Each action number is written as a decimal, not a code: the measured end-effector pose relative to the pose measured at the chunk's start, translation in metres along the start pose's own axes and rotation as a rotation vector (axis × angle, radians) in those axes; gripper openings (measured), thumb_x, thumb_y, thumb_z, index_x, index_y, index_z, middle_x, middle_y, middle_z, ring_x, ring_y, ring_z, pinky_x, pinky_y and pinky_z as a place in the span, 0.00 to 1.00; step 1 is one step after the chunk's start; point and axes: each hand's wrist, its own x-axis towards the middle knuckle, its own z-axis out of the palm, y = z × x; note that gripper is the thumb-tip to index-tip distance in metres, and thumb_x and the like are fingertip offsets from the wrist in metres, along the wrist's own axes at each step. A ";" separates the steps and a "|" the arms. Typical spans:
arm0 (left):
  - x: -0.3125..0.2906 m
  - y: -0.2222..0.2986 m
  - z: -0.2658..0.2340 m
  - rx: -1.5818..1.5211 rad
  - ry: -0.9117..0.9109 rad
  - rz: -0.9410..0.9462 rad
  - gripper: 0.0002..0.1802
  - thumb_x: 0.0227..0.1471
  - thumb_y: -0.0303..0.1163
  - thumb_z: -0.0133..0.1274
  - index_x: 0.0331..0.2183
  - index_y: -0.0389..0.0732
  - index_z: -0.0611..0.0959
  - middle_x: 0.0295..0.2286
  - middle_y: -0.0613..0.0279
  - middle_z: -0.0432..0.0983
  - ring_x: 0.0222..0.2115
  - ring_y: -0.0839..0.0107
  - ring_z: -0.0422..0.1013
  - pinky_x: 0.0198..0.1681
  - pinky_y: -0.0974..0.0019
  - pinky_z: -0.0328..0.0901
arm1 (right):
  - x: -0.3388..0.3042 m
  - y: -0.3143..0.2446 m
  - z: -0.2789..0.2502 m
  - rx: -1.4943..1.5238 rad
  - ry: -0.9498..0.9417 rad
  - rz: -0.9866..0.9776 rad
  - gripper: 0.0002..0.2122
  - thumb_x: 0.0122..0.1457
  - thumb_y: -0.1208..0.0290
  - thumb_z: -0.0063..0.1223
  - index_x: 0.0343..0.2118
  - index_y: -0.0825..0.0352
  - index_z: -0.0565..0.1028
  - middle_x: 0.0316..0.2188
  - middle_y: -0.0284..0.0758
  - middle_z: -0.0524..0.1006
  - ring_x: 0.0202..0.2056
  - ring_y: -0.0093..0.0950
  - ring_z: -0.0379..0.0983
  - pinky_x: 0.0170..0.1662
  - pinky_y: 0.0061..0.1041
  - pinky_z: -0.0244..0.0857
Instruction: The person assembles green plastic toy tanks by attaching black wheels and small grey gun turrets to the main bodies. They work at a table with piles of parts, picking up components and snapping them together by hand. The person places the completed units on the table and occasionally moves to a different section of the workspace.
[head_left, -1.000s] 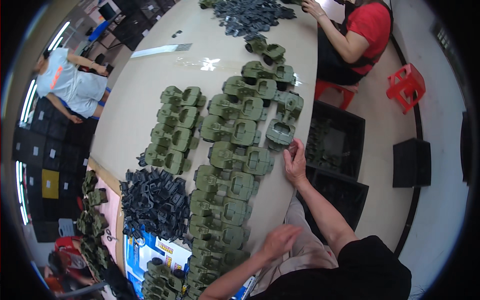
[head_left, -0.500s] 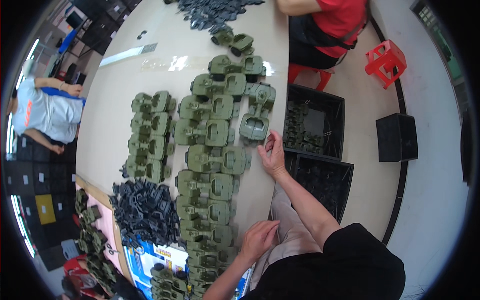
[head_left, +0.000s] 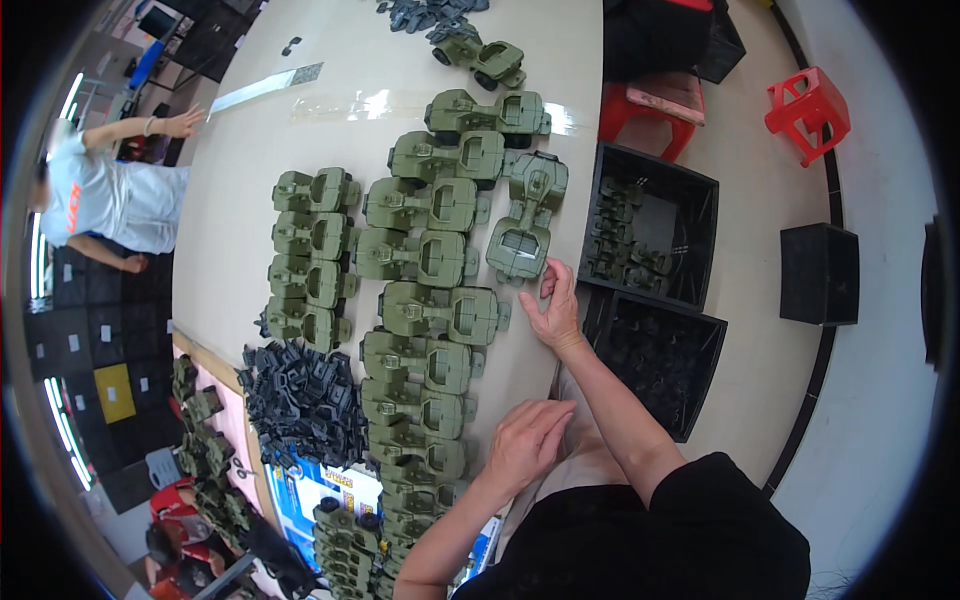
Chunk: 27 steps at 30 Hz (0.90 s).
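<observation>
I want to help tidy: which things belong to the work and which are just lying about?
Seem part of the work:
- green toy vehicle beside the right hand
- other green vehicles in rows
- heap of dark parts

Seem just lying about:
- red stool near the wall
- black box below it in view

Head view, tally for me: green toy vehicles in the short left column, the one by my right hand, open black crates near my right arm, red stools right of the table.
Green toy vehicles, short column: 4
Green toy vehicle by right hand, fingers nearby: 1
Open black crates: 2
Red stools: 2
Total: 9
</observation>
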 end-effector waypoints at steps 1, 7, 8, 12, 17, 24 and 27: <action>0.004 0.002 0.000 0.007 -0.002 0.000 0.09 0.45 0.23 0.54 0.33 0.37 0.80 0.29 0.58 0.76 0.30 0.61 0.73 0.35 0.64 0.67 | 0.000 -0.001 -0.001 0.022 -0.001 0.017 0.32 0.47 0.63 0.60 0.52 0.68 0.57 0.33 0.37 0.62 0.25 0.27 0.59 0.31 0.24 0.60; 0.011 0.016 0.006 0.033 -0.047 0.021 0.10 0.44 0.23 0.54 0.33 0.37 0.80 0.30 0.57 0.76 0.30 0.60 0.73 0.34 0.63 0.68 | 0.001 0.000 0.000 0.011 0.001 0.036 0.32 0.47 0.63 0.60 0.52 0.67 0.57 0.33 0.37 0.62 0.26 0.27 0.60 0.31 0.26 0.60; 0.007 0.018 0.010 0.024 -0.059 0.026 0.10 0.44 0.23 0.54 0.33 0.37 0.80 0.29 0.56 0.76 0.30 0.60 0.73 0.34 0.63 0.68 | -0.001 -0.001 0.001 0.010 0.001 0.041 0.32 0.47 0.63 0.60 0.52 0.67 0.57 0.33 0.37 0.63 0.26 0.28 0.60 0.31 0.26 0.61; 0.000 0.030 0.023 0.028 -0.068 0.029 0.08 0.45 0.23 0.54 0.32 0.37 0.80 0.28 0.56 0.76 0.29 0.58 0.72 0.34 0.62 0.68 | -0.001 0.001 0.001 0.010 0.014 0.044 0.31 0.47 0.62 0.59 0.52 0.66 0.57 0.33 0.37 0.63 0.25 0.28 0.61 0.31 0.27 0.61; -0.012 0.029 0.027 0.058 -0.047 -0.047 0.08 0.46 0.23 0.53 0.32 0.36 0.80 0.28 0.55 0.76 0.29 0.58 0.73 0.34 0.62 0.68 | 0.004 0.003 0.000 0.005 0.014 0.011 0.29 0.47 0.63 0.60 0.49 0.67 0.59 0.30 0.36 0.62 0.26 0.28 0.60 0.30 0.27 0.60; -0.024 0.014 0.029 0.053 0.077 -0.237 0.07 0.48 0.25 0.52 0.33 0.37 0.81 0.29 0.57 0.76 0.31 0.60 0.73 0.35 0.63 0.68 | 0.008 0.005 -0.030 0.273 -0.007 0.072 0.22 0.45 0.75 0.60 0.41 0.67 0.62 0.27 0.32 0.62 0.25 0.22 0.61 0.29 0.21 0.59; -0.017 0.014 0.021 0.055 0.093 -0.276 0.07 0.48 0.25 0.53 0.32 0.37 0.81 0.29 0.56 0.77 0.31 0.60 0.73 0.35 0.64 0.68 | 0.061 -0.032 -0.059 0.278 0.038 0.028 0.15 0.47 0.81 0.55 0.36 0.68 0.64 0.25 0.31 0.63 0.24 0.21 0.61 0.30 0.19 0.58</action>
